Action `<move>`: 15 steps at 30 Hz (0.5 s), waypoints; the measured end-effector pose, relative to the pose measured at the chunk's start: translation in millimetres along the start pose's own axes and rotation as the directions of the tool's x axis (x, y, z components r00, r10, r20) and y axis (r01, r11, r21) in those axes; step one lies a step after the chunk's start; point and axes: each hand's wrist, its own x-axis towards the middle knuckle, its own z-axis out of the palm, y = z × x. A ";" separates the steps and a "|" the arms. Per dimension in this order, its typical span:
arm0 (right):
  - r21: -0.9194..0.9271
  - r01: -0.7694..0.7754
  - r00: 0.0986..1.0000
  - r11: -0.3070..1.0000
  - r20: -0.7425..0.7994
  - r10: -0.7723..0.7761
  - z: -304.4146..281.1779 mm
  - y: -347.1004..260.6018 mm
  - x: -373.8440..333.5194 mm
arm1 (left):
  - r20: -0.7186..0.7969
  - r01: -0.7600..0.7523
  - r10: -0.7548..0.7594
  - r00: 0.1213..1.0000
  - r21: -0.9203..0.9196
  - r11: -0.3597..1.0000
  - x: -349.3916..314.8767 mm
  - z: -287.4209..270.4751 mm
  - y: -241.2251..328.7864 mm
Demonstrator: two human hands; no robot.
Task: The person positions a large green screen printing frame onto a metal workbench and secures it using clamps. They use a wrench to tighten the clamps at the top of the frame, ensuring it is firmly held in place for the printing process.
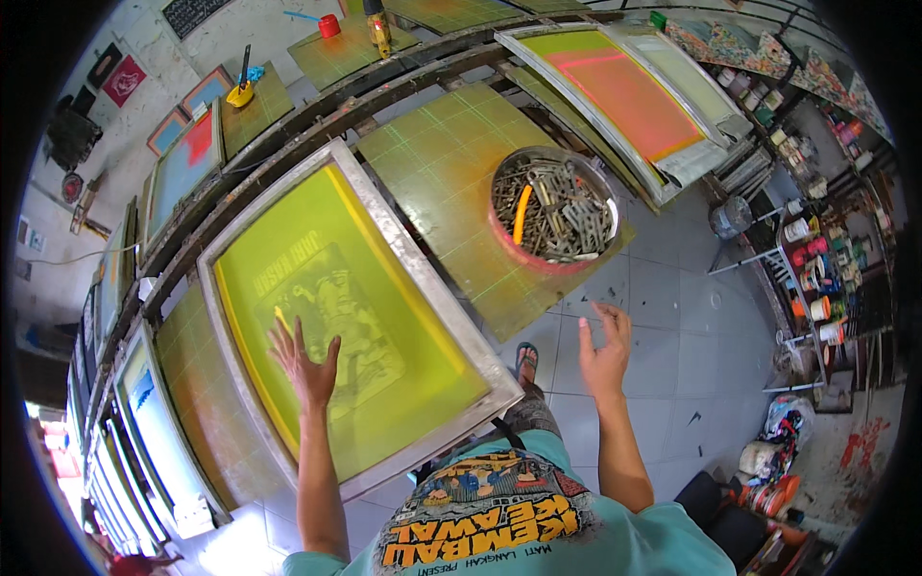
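A silk-screen printing frame (423, 331) with yellow-green mesh and a metal rim lies tilted on the bench in front of me. A faint picture stencil (331, 322) shows in its mesh. Over the mesh is my left hand (305, 360), fingers spread and holding nothing; whether it touches the mesh I cannot tell. To the right, above the tiled floor, my right hand (605, 355) hangs with fingers apart and nothing in it. Beyond it a round tub (552, 261) full of metal bolts or clips stands on a greenish printing board (432, 173). An orange strip (521, 216) lies among the metal pieces.
Another screen frame (624, 91) with pink and yellow mesh lies at the far right. Further back are a yellow bowl (240, 94), a red cup (328, 26) and a bottle (377, 34). Shelves with paint pots (819, 308) line the right side. Several more frames (158, 422) stand at the left.
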 end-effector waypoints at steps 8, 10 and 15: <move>0.025 0.139 0.985 0.990 0.104 -0.141 25.6 74.5 172.2 | -0.030 -0.049 0.039 0.999 -0.568 0.822 9.2 45.2 269.5; -0.018 0.161 0.966 0.987 0.206 -0.154 51.3 80.0 216.8 | 0.007 -0.016 0.023 1.000 -0.561 0.828 2.2 40.3 293.3; -0.190 0.156 0.870 0.969 0.491 -0.044 111.1 78.3 262.7 | 0.001 0.204 -0.229 0.973 -0.460 0.864 -24.2 6.3 277.8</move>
